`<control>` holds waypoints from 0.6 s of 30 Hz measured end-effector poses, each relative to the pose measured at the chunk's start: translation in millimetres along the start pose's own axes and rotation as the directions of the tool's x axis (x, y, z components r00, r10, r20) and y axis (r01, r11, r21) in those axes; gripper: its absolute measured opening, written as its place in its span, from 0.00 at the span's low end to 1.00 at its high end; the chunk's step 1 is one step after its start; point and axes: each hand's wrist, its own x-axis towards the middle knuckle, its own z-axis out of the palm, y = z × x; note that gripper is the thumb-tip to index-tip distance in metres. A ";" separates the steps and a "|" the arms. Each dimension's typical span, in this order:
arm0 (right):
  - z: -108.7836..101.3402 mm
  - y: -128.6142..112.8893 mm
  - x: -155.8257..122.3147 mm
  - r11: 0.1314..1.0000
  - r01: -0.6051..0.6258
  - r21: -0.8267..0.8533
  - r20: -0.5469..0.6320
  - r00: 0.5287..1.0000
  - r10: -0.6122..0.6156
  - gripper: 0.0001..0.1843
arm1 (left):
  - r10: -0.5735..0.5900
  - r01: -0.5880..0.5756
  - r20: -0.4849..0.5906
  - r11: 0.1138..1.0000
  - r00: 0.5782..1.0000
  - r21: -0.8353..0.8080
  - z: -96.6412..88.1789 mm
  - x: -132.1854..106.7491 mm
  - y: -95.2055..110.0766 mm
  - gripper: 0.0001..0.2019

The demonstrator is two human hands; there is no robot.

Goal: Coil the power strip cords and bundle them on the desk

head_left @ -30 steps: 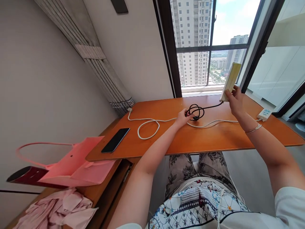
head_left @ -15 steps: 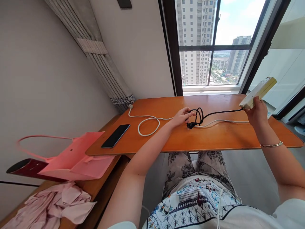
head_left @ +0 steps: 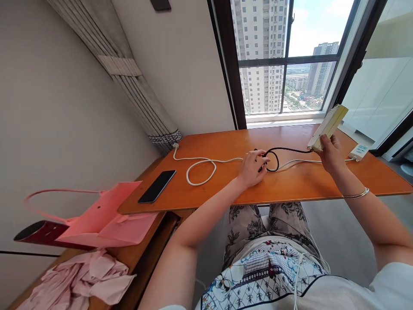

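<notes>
My right hand [head_left: 331, 155] is closed around a long yellow-and-white power strip [head_left: 328, 128], raised and tilted above the table's right side. From its lower end a black cord [head_left: 287, 149] runs left to my left hand [head_left: 253, 168]. That hand is low over the middle of the table, its fingers curled around the bunched end of the cord. The plug on this end is hidden by the fingers. A loop of the cord hangs just right of the fingertips. Beneath it, a white cord [head_left: 222, 161] crosses the table, with a loose loop left of my left hand.
The orange-brown table [head_left: 206, 196] has a black phone [head_left: 157, 186] at its left. A white socket block [head_left: 359, 152] sits at the right end of the white cord. Lower left are a pink bag [head_left: 106, 215] and crumpled pink cloth [head_left: 84, 275]. A window [head_left: 287, 60] stands behind.
My right hand has moved left with the power strip, uncovering the white socket block. My left hand has shifted slightly right and its fingers now cover the black plug.
</notes>
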 end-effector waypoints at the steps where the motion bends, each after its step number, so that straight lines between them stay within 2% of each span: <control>1: 2.1 1.1 -1.6 1.000 -0.009 0.012 -0.002 1.000 0.009 0.30 | 0.027 -0.030 0.069 0.999 0.997 0.040 -0.8 -0.5 0.2 0.14; 4: 8.0 2.9 -6.6 0.998 -0.033 0.045 0.000 0.999 0.033 0.32 | 0.057 -0.095 0.268 0.987 0.962 0.128 0.1 0.8 -3.1 0.18; 6: 10.9 3.7 -9.4 0.997 -0.042 0.057 0.010 0.999 0.042 0.33 | 0.040 -0.098 0.323 0.981 0.946 0.165 1.1 3.2 -5.9 0.21; 9: 13.9 4.9 -12.7 0.996 -0.064 0.057 0.040 0.997 0.062 0.33 | 0.023 -0.109 0.332 0.964 0.943 0.243 -1.1 8.1 -7.2 0.21; 14: 21.7 7.1 -21.1 0.987 -0.150 0.052 0.119 0.983 0.143 0.31 | 0.086 -0.222 0.366 0.910 0.927 0.350 -14.5 14.8 -7.5 0.11; 18: 35.7 12.4 -37.0 0.935 -0.351 0.053 0.246 0.912 0.328 0.27 | 0.089 -0.215 0.323 0.901 0.942 0.377 -23.6 13.1 -7.9 0.10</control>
